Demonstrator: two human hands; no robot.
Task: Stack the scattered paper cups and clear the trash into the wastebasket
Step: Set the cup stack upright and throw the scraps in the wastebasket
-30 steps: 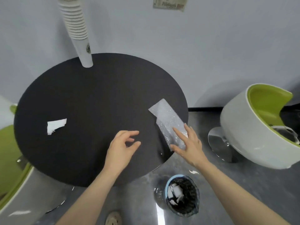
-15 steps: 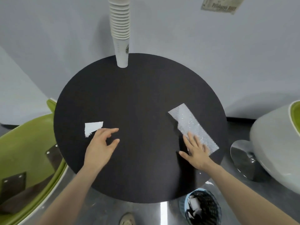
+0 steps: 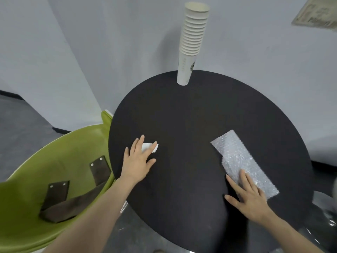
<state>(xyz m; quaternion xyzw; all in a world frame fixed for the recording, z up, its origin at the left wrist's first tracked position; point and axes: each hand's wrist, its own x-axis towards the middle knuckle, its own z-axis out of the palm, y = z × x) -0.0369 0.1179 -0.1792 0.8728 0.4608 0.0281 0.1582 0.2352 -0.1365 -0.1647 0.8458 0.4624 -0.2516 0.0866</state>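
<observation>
Left hand [image 3: 137,162] flat on the tabletop, fingers straight and spread, fingertips pressing on the near end of a white paper scrap [image 3: 149,147]; nothing pinched or curled round, grip open. Right hand [image 3: 250,195] likewise flat, fingers straight, laid on the near end of a strip of bubble wrap [image 3: 240,158]; open too, pressing rather than holding. Scrap at the left of the round black table [image 3: 191,125], close to its edge; bubble wrap at the right, lying diagonally, well apart from the scrap. Step in hand, by judgement: clearing trash, both pieces pinned but neither lifted yet. Cup stacking appears done: one tall stack of paper cups [image 3: 191,42] upright at the far edge of the table, no loose cups seen. Next move probably calls for curling fingers to gather each piece, or sliding it to the table edge for a pinch, thin flat paper being awkward to lift off a flat top; then carrying both to the wastebasket, not in view here. Count: two hands, two trash pieces, one cup stack (about a dozen rims, exact number uncertain), one table, one green chair [image 3: 54,170] at left.
</observation>
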